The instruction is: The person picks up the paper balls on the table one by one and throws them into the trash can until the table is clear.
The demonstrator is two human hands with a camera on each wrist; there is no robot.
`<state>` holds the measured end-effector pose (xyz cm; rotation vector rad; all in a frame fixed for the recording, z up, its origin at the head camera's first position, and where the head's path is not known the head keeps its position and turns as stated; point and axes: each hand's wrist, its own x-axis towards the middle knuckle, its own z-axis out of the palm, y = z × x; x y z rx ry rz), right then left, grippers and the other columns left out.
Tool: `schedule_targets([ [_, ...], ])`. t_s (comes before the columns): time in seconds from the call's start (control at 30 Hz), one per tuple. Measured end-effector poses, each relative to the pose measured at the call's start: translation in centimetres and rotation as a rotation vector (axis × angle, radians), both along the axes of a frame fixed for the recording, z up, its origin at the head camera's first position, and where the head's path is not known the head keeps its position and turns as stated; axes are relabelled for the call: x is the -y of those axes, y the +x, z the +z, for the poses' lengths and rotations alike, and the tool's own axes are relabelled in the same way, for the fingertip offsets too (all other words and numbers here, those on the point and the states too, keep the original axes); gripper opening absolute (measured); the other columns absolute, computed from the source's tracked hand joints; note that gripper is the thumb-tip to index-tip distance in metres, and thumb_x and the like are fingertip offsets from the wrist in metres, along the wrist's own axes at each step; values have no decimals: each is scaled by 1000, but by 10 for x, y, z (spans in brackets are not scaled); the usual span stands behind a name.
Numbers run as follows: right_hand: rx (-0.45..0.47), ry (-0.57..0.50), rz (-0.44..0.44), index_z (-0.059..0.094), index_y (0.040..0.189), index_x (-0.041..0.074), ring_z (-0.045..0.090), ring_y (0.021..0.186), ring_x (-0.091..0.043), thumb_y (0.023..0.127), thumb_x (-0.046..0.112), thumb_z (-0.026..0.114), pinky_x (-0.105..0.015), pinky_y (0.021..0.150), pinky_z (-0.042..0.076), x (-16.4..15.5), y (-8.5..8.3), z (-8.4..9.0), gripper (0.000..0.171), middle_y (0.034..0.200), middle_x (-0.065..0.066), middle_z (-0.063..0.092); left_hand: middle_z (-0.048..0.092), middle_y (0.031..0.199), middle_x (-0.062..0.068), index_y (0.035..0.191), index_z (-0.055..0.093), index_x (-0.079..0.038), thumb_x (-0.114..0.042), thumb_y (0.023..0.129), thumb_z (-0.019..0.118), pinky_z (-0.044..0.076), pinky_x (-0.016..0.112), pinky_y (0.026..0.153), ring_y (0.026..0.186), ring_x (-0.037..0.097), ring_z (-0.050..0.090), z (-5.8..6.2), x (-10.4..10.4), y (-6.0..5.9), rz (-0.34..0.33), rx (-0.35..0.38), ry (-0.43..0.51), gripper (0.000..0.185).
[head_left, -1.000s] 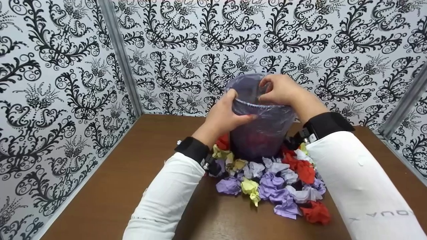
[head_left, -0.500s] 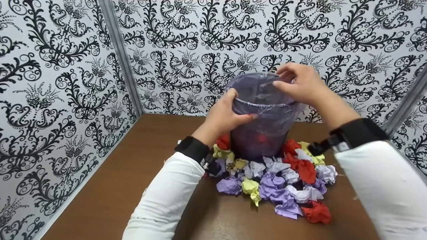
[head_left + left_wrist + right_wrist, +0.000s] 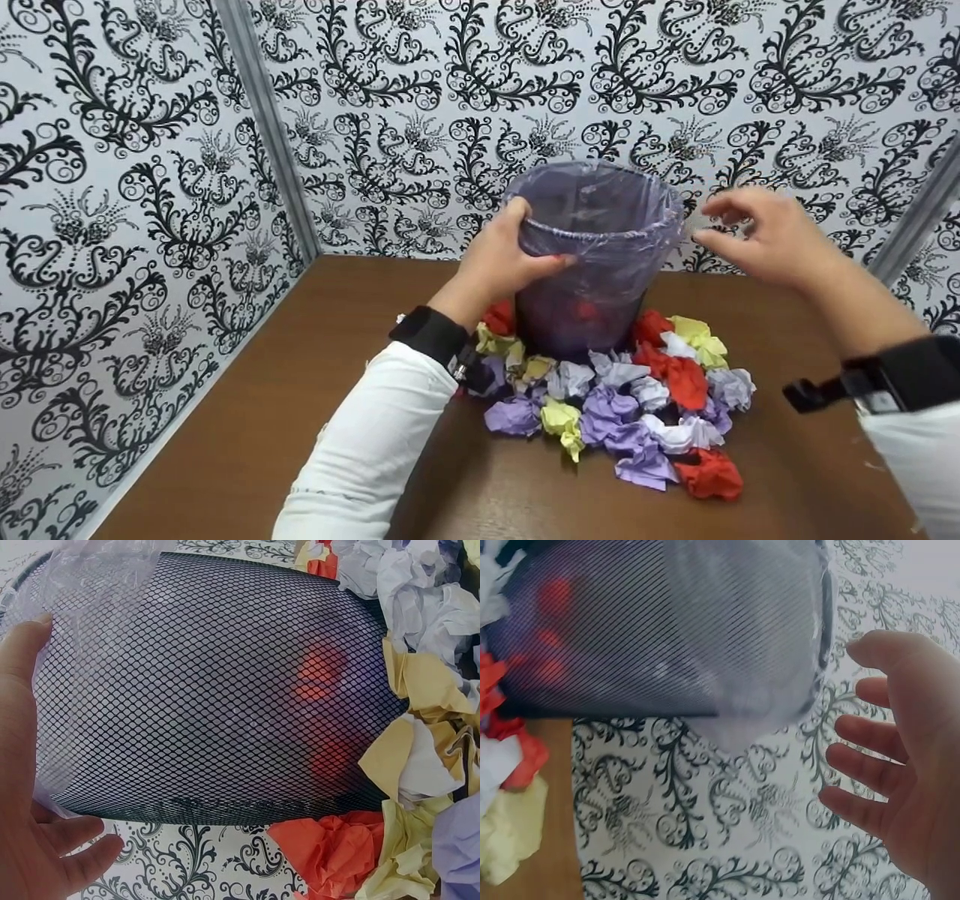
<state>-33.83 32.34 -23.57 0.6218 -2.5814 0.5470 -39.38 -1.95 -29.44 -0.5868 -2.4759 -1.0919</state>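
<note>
A dark mesh wastebasket (image 3: 574, 319) stands upright on the table, lined with a clear plastic bag (image 3: 626, 259) folded over its rim. My left hand (image 3: 496, 251) grips the basket's near left rim, thumb on the outside over the bag. In the left wrist view, red spots show through the mesh wall (image 3: 210, 690). Off to the right of the rim, my right hand (image 3: 776, 236) is in the air, fingers loosely bent and holding nothing. The right wrist view shows a gap between those fingers (image 3: 870, 735) and the bag's folded edge (image 3: 780, 667).
Crumpled paper balls in purple (image 3: 609, 409), red (image 3: 711, 474), yellow (image 3: 561, 420) and white crowd around the basket's base on the brown table (image 3: 322, 375). Patterned wall panels (image 3: 390, 135) rise behind and at the left.
My right hand has come out of the basket's mouth, passed over the right rim and moved away to the right. The bag's edge now hangs outside that rim. My left hand stays in place.
</note>
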Motion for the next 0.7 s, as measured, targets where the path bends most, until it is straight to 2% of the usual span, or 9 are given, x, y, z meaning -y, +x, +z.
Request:
schedule_targets([
  [0.13,31,28,-6,62,119,10,61,90,-25,91,38,67,-17,68,49,-16,10,-24,40,107,-7,64,57,106,-10,112,46,-27,-80,51,75,52,35,85,94,10,58,0,1,0,5,2,0,85],
  [0.27,125,61,-18,62,116,11,61,88,-21,88,38,71,-21,69,52,-32,17,-51,40,103,-5,65,57,105,-10,114,46,-26,-80,50,74,52,36,85,94,10,58,0,2,0,4,6,9,88],
  [0.43,265,82,-49,59,120,9,58,85,-21,86,41,72,-26,66,51,-52,22,-83,49,101,-8,63,59,101,-10,110,47,-26,-81,51,74,52,33,81,90,10,59,-1,4,-2,4,-3,11,85],
  [0.7,385,75,-76,57,122,6,61,91,-26,78,44,78,-38,71,54,-69,30,-127,62,111,-18,62,59,98,-9,108,46,-27,-80,51,74,53,33,78,88,10,60,-2,5,-2,5,3,11,82],
])
